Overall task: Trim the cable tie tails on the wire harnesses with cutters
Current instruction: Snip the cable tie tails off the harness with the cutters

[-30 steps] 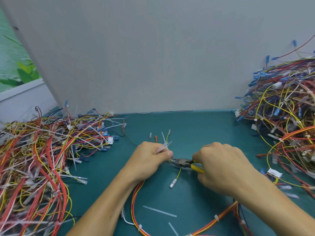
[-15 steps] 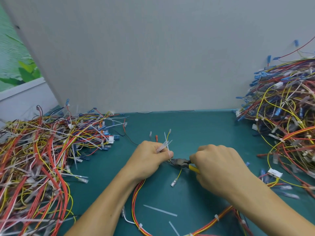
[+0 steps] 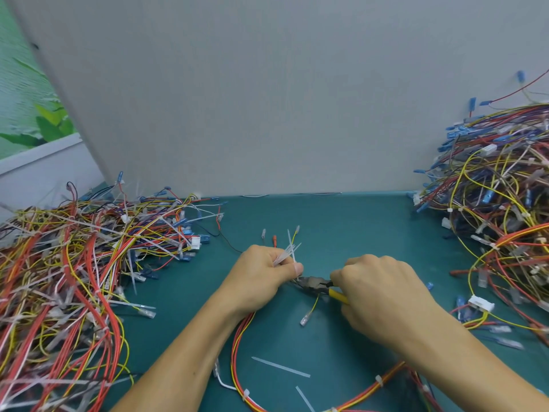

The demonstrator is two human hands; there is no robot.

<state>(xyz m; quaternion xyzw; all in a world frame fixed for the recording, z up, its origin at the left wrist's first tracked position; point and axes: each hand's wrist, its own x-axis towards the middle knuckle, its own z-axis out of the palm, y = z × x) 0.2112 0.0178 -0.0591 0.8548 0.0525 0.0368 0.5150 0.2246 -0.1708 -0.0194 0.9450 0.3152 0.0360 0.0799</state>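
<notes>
Teal table (image 3: pixel 341 221) backed by a plain grey partition (image 3: pixel 267 99) along its far edge. Heaped at the left edge, a broad tangle of red, yellow and white wire harnesses (image 3: pixel 74 278) bristling with long untrimmed white tie tails. Piled higher at the right edge, a second heap of harnesses (image 3: pixel 499 209) with blue terminals and white connectors. Looped across the near middle of the table, one red, orange and yellow harness (image 3: pixel 243 346), running from under the left wrist toward the near edge and back up to the right under the right forearm, bound by small white ties. Left hand (image 3: pixel 261 278) at the table's centre, fingers closed into a fist, pinching the harness end together with a fan of white cable tie tails (image 3: pixel 286 252) sticking up past the thumb; loose wire ends with clear and orange terminals poking out beyond the knuckles. Right hand (image 3: pixel 383 295) just beside it, fingers wrapped tight around the yellow handles of the cutters (image 3: pixel 316 286), dark head pointing left and touching the left thumb tip; jaws too small and dark to read. Below the cutters, a short yellow lead with a clear terminal (image 3: pixel 306 318). Nearer the near edge, two cut white tail offcuts (image 3: pixel 280 367) lying flat.
</notes>
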